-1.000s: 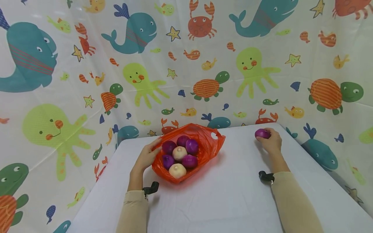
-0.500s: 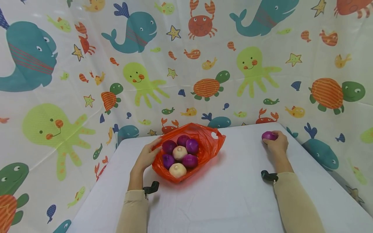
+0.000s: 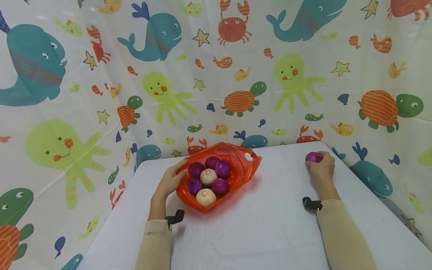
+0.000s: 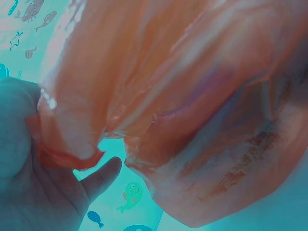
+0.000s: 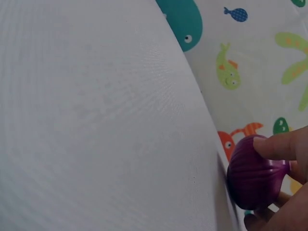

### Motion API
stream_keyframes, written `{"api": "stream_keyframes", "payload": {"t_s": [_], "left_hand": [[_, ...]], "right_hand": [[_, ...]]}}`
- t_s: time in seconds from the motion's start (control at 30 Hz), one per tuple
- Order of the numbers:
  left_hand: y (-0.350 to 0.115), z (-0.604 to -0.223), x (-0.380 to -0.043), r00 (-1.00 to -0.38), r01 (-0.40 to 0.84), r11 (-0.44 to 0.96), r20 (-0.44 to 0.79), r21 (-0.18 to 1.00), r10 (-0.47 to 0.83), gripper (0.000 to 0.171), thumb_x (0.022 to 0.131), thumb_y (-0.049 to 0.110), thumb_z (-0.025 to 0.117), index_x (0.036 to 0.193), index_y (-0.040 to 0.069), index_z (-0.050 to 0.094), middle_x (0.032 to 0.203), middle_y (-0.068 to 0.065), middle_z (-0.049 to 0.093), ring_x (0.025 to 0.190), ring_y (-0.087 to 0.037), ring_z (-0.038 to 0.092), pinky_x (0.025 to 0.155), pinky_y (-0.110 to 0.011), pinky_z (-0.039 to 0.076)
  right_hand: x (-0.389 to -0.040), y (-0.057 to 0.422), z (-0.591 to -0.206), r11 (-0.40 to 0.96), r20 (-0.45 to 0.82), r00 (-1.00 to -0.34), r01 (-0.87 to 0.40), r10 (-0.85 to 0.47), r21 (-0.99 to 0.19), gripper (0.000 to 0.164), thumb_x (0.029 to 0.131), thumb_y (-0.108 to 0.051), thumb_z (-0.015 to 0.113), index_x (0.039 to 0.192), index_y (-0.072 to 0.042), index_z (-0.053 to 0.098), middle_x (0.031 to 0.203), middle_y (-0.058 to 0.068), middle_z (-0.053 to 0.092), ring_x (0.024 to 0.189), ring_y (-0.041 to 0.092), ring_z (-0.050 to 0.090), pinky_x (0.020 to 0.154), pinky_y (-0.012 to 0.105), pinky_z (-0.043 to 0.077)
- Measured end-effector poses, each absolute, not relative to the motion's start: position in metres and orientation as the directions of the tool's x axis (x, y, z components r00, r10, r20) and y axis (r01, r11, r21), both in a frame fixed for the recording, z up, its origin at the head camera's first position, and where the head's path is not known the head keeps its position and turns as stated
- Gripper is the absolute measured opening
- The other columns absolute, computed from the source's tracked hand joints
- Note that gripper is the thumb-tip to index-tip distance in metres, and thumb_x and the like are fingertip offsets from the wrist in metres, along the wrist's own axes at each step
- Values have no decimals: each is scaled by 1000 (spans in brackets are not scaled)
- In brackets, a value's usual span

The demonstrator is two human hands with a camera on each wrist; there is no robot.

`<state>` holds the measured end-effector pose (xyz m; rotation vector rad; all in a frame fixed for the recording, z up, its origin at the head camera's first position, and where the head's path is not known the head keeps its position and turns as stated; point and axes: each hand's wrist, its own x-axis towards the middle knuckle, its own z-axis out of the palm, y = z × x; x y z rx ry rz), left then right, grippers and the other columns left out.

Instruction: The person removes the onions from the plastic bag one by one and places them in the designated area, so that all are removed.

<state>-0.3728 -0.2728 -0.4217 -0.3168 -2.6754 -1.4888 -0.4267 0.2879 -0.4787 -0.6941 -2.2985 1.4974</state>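
Note:
An orange-red plastic bag (image 3: 243, 170) lies on the table with its mouth spread wide. Inside it are several purple onions (image 3: 220, 186) and two pale round bulbs (image 3: 206, 197), whose exact kind I cannot tell. My left hand (image 3: 170, 181) holds the bag's left rim; the left wrist view shows the thin plastic (image 4: 72, 125) between thumb and fingers. Near the table's far right corner, my right hand (image 3: 323, 165) grips another purple onion (image 3: 312, 157) between thumb and fingers. In the right wrist view this onion (image 5: 253, 175) shows its ribbed side, close to the table surface.
A white-covered table (image 3: 256, 232) runs between both arms. Its right edge (image 5: 202, 94) passes close to the right hand. Behind stands a curtain (image 3: 216, 67) printed with sea animals. Both wrists wear small black cameras (image 3: 312, 204).
My right hand has moved right and slightly nearer with the purple onion, then nearly stopped. The left hand and the bag have stayed in place.

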Motion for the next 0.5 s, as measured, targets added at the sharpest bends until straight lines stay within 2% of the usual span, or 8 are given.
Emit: {"api": "stream_keyframes", "payload": {"t_s": [0.27, 0.5], "left_hand": [[-273, -421, -373, -975, 217, 516, 163, 828, 149, 53, 107, 18, 54, 159, 19, 45, 167, -6, 39, 154, -39, 36, 115, -54, 44], [-273, -422, -372, -979, 197, 514, 143, 835, 142, 53, 107, 20, 54, 159, 23, 45, 167, -7, 40, 151, -40, 41, 110, -53, 48]], "right_hand": [[-428, 282, -470, 422, 79, -825, 202, 560, -884, 71, 98, -18, 69, 159, -6, 35, 165, 28, 27, 155, 44, 19, 123, 65, 31], [-428, 263, -451, 492, 274, -783, 45, 558, -870, 67, 96, -21, 72, 155, -9, 42, 166, 19, 29, 154, 37, 19, 125, 60, 28]]}}
